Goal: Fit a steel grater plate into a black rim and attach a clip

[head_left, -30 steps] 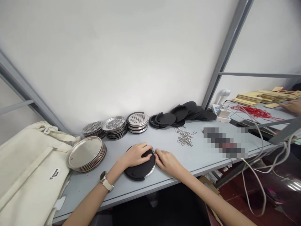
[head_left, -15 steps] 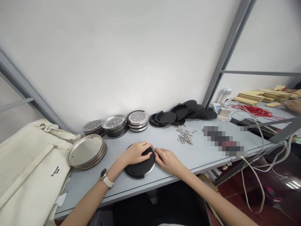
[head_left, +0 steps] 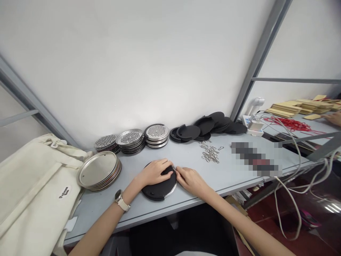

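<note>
A round black plastic holder [head_left: 157,190] with a silvery metal rim along its right side lies near the table's front edge. Across its top rests my left hand [head_left: 154,173], thumb and fingers curled toward the right edge and gripping it there. A small metal snap hook [head_left: 173,168] shows at that edge, between the fingertips of both hands. My right hand [head_left: 190,180] is closed in a pinch at the snap hook, and its fingers partly cover it. Behind the hands lies a loose heap of similar snap hooks [head_left: 210,155].
Grater discs [head_left: 157,132] stand in stacks along the wall. Plain metal discs [head_left: 98,170] are piled at left beside a cream bag [head_left: 29,192]. Black holders [head_left: 189,132] overlap at the back. A power strip [head_left: 253,131], cables and a blurred-out object occupy the right; another person's hand [head_left: 334,117] shows beyond.
Both hands stay at the holder's right edge with only slight finger movement. The snap hook shows a little more clearly now. The whole view has shifted slightly.
</note>
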Tool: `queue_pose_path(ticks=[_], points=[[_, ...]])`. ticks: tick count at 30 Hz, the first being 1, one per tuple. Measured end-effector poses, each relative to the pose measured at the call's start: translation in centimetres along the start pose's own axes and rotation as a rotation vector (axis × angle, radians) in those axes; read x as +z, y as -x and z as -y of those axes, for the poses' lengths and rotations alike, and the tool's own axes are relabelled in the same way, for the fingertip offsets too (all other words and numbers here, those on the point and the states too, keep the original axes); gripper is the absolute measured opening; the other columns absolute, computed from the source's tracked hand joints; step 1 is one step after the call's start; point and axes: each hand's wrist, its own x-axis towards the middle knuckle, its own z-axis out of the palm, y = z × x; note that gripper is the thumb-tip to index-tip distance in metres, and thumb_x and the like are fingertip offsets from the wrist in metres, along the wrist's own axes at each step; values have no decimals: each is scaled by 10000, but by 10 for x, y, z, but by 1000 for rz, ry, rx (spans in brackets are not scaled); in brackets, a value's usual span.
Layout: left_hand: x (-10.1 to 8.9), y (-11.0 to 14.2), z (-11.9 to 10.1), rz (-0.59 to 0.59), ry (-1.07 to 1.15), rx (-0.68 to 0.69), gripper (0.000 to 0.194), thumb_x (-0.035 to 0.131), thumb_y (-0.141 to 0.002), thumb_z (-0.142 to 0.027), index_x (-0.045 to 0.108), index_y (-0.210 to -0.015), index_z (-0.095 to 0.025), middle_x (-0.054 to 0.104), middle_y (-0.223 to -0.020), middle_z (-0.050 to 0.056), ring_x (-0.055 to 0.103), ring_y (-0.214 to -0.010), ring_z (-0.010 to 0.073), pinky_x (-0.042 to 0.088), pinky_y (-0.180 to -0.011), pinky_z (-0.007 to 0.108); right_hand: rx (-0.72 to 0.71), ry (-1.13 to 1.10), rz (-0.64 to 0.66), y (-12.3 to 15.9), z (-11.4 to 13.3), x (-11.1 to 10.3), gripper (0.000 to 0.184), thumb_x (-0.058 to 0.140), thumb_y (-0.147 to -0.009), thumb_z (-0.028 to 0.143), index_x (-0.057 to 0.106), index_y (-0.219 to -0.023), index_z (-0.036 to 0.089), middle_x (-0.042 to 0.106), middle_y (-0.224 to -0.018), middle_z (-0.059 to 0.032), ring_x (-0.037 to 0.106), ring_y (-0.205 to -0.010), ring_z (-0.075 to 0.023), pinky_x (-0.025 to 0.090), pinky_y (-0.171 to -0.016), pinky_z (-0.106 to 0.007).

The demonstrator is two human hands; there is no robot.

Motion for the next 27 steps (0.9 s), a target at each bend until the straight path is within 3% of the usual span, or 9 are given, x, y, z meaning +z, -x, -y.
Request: queue_pose_path(ticks=[8, 27], points=[[2, 1, 2, -16, 1, 17, 324, 457, -904, -306, 484, -1215, -223, 584, -987, 52, 579, -864, 180, 447, -768, 284, -3, -9, 1, 0, 0, 0, 212, 312, -961, 244, 459, -816, 196, 510, -628, 20, 455, -546, -120, 261, -560, -245], [-1, 1, -1, -31, 33, 13, 246, 446, -907, -312, 553, -1106, -213, 570, -873, 32, 547, -768, 155, 426, -727, 263, -26, 27, -1, 0, -3, 3, 259, 256, -989, 249, 470, -860, 183, 525, -641, 9, 474, -555, -124, 282, -564, -253]])
